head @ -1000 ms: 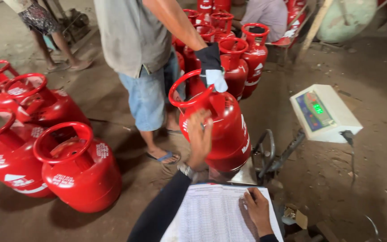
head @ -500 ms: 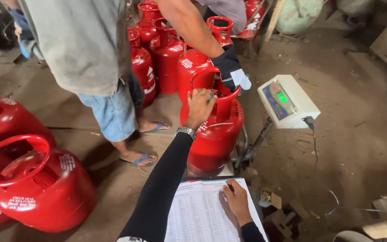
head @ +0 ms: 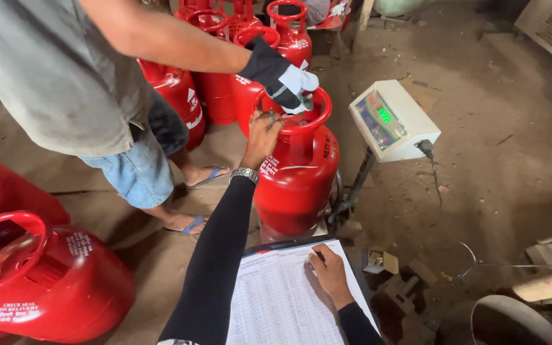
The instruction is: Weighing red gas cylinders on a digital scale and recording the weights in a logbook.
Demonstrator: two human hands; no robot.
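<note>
1. Here the left hand rests on the shoulder of the red gas cylinder, fingers spread, gripping nothing; the cylinder stands just left of the white weighing display.
2. The right hand is closed on a pen over the clipboard sheet, in front of the cylinder.
3. A co-worker's gloved hand is at the cylinder's top ring.
4. The weighing step seems in hand; writing the reading would need the pen steady.
5. I count one display, one sheet, at least seven red cylinders.
</note>
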